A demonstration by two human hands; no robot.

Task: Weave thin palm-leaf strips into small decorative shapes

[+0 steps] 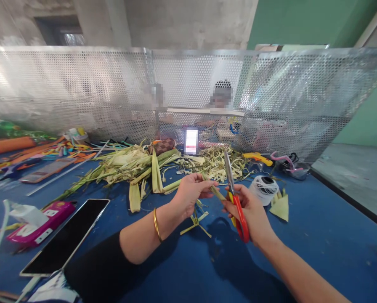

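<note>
My left hand [193, 191] pinches a narrow strip of pale green husk [218, 192] that stretches across to my right hand [247, 208]. In my right hand are scissors [237, 206] with red and yellow handles, blades pointing up and away from me. The right fingertips also touch the strip's near end. Below my hands a small knotted husk piece [195, 222] with several thin arms rests on the blue table. A spool of white thread [264, 189] stands beyond my right hand, with a cut piece of husk [280, 206] beside it.
A heap of husks [125, 166] and a pile of shredded strips [221, 162] lie toward the back. On the left are a large tablet-like device [67, 235], a magenta power strip [41, 225] and a phone [48, 169]. A perforated metal screen [188, 75] rises behind, with people beyond it.
</note>
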